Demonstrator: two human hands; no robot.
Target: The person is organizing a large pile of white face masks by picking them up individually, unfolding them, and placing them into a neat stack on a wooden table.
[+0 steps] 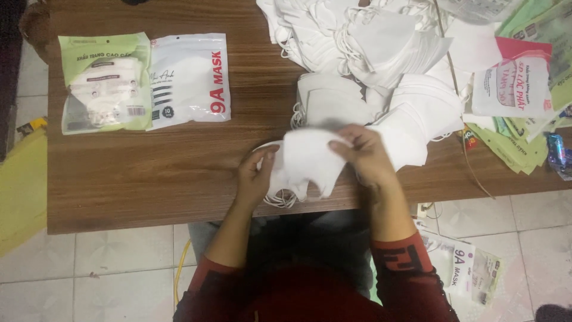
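Both my hands hold a small stack of white folded face masks (307,161) at the near edge of a brown wooden table (149,173). My left hand (256,176) grips the stack's left side, where the white ear loops hang down. My right hand (364,156) pinches the top right of the stack, thumb and fingers closed on it. Just behind lies another small stack of white masks (328,104).
A big loose heap of white masks (369,42) covers the far right of the table. Two filled mask packets, one green (104,80) and one white (190,77), lie at the far left. Empty packets (518,83) pile at the right edge; more lie on the tiled floor (471,268).
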